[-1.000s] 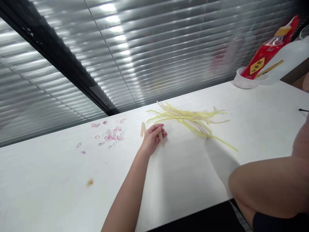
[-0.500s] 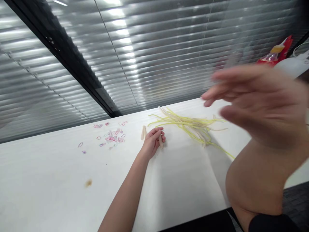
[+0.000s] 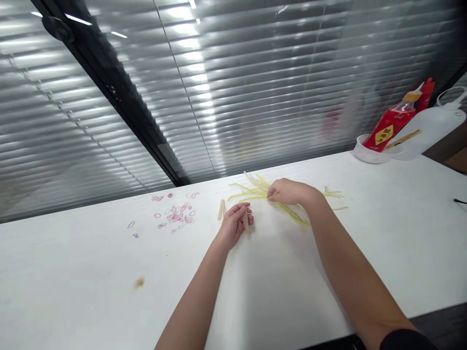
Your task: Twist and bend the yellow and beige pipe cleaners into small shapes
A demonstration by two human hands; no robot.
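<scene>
My left hand (image 3: 235,223) is closed around a small folded bundle of pale strands (image 3: 247,224), whose lower end sticks out below the fingers. Just left of it, another pale folded bundle (image 3: 221,210) lies on the white table. My right hand (image 3: 286,191) reaches into a loose heap of long yellow and pale strands (image 3: 295,216). Its fingers are pinched together on the strands near the left side of the heap, and the hand hides part of the pile. What the strands are made of, I cannot tell.
Small coloured elastic bands (image 3: 178,215) are scattered on the white table (image 3: 83,282) at left. A brownish stain (image 3: 139,282) marks the surface. At far right, a red bottle (image 3: 388,126) stands tilted in a clear tub (image 3: 368,154) beside a white squeeze bottle (image 3: 430,129). Window blinds (image 3: 262,87) rise behind.
My right hand has come down from the raised, spread position at right and moved left onto the strand heap, its fingers now pinched. My left hand keeps its pale bundle.
</scene>
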